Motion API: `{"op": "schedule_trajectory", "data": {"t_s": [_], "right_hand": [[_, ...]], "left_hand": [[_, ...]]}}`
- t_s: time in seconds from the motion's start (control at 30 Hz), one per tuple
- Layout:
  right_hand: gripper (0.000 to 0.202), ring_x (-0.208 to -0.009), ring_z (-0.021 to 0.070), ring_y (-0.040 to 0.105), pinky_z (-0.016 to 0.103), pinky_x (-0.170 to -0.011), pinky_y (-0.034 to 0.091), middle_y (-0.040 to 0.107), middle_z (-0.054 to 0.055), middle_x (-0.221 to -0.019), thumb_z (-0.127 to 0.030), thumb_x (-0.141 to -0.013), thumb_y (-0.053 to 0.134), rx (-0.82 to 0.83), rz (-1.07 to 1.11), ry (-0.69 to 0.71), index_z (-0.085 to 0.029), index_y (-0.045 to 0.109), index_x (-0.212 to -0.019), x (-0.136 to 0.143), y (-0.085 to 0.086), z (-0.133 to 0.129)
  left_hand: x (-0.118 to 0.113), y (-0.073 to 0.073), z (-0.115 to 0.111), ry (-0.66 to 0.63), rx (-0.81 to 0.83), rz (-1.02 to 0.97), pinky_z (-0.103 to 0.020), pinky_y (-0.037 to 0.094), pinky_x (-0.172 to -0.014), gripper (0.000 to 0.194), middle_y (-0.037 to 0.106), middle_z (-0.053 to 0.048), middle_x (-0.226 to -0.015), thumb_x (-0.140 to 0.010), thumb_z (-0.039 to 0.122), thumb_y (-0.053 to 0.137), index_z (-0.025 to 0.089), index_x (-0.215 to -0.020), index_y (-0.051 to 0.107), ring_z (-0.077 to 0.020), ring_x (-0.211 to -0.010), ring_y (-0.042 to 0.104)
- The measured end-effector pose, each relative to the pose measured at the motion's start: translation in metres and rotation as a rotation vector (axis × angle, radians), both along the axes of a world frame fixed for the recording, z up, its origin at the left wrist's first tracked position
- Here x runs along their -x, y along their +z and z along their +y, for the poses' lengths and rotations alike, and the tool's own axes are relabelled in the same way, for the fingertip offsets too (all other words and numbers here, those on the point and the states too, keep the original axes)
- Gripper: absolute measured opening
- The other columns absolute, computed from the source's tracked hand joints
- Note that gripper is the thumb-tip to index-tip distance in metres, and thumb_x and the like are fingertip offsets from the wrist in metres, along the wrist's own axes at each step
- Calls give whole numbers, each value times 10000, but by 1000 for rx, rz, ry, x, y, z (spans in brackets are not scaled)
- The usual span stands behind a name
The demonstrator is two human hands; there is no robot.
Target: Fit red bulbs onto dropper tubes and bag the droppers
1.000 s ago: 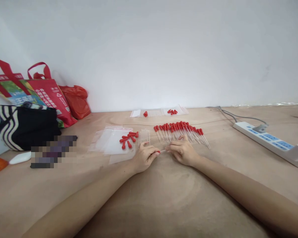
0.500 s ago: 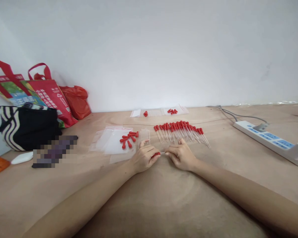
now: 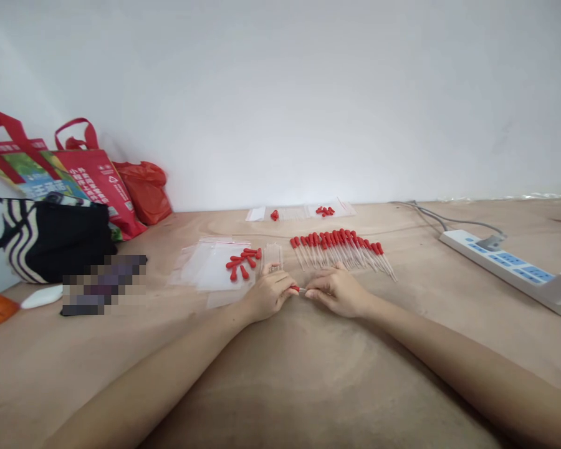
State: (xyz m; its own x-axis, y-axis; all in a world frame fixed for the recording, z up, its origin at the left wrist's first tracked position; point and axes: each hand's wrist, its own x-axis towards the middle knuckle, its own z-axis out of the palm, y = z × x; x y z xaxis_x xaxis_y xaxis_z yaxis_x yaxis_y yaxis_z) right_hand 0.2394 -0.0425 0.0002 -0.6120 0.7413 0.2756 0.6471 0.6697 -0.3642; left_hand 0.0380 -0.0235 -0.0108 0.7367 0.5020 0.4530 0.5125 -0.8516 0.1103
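My left hand [image 3: 270, 293] pinches a red rubber dropper bulb [image 3: 295, 288], mostly covered by the fingers. Facing it, my right hand [image 3: 339, 292] grips a thin clear glass tube [image 3: 303, 290], whose end meets the bulb's mouth. Just behind my right hand lies a row of droppers [image 3: 339, 243], red bulbs toward the wall and tubes toward me. Loose red bulbs [image 3: 236, 267] rest on clear zip bags [image 3: 206, 268] left of my left hand. Several bare glass tubes [image 3: 273, 254] lie behind my left hand.
Near the wall lie more bulbs [image 3: 325, 211] and tubes [image 3: 293, 213] on plastic bags. A white power strip [image 3: 509, 265] with a grey cable stands at the right. On the left are a black striped bag [image 3: 60, 240], red shopping bags [image 3: 105, 181] and a blurred dark item [image 3: 105, 284].
My right hand has shifted slightly left, closer to my left hand. The left fingers have moved back on the bulb, and less of the tube shows between the hands.
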Motion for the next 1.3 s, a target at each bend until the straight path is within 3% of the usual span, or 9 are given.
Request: {"op": "schedule_trajectory", "data": {"t_s": [0.1, 0.17, 0.23, 0.3, 0.47, 0.63, 0.77, 0.97, 1.3], "right_hand": [[197, -746, 135, 526, 285, -696, 261, 631, 7, -761, -320, -806, 479, -24, -57, 31, -221, 647, -771, -4, 8, -1], [184, -733, 136, 537, 282, -696, 294, 634, 6, -752, -294, -794, 490, 18, -40, 23, -214, 644, -736, -8, 11, 3], [181, -714, 134, 550, 263, -668, 336, 639, 9, -754, -268, -794, 476, 101, 54, -41, -203, 637, -742, -13, 10, 12], [178, -695, 132, 561, 241, -623, 367, 643, 24, -772, -251, -796, 454, 170, 197, -194, -183, 619, -796, -17, 7, 27], [218, -712, 160, 571, 246, -609, 382, 634, 68, -798, -241, -753, 481, 73, 283, -666, -137, 529, -939, -14, -1, 65], [223, -835, 229, 575, 293, -650, 363, 628, 119, -864, -237, -759, 435, 53, 75, -872, -142, 514, -945, 3, -2, 82], [225, -849, 258, 580, 337, -705, 336, 634, 131, -867, -243, -769, 406, 47, -55, -905, -146, 529, -930, 12, -3, 84], [229, -854, 245, 580, 333, -718, 304, 644, 113, -848, -288, -771, 399, 31, -79, -856, -161, 516, -922, 16, -6, 81], [288, -814, 241, 577, 376, -782, 227, 649, 119, -833, -322, -807, 362, -51, -200, -870, -151, 558, -933, 3, -4, 79]], "left_hand": [[1, 3, -2, -10, 73, 34, -386, 243, -927, 219, 612, -12, -749, -877, 276, 360, 177, -790, 536, -139, -740, 555], [1, 4, -4, 30, 115, -2, -390, 254, -928, 181, 610, -39, -902, -865, 274, 384, 191, -968, 508, -165, -873, 543], [1, 4, -5, 103, 121, -72, -399, 280, -918, 310, 562, -78, -1053, -852, 270, 401, 193, -1152, 393, -198, -997, 494], [0, 3, -5, 142, 111, -114, -400, 312, -903, 401, 536, -94, -1083, -831, 262, 429, 189, -1212, 325, -213, -1026, 473], [-2, 1, -5, 85, 119, -96, -356, 389, -847, 268, 548, -83, -1023, -797, 239, 475, 178, -1058, 467, -204, -959, 511], [-2, 1, -3, 31, 156, -24, -335, 418, -787, 155, 592, -68, -873, -827, 230, 429, 159, -883, 555, -181, -836, 542], [-1, 0, -2, 1, 160, -11, -326, 418, -778, 182, 588, -64, -860, -843, 219, 404, 158, -883, 570, -172, -823, 531], [-2, 0, -2, 1, 162, -13, -324, 418, -775, 180, 582, -63, -857, -840, 216, 413, 161, -878, 580, -172, -823, 523], [-2, -1, -2, 5, 142, 1, -316, 413, -767, 186, 583, -57, -862, -843, 228, 406, 171, -881, 579, -169, -822, 526]]}}
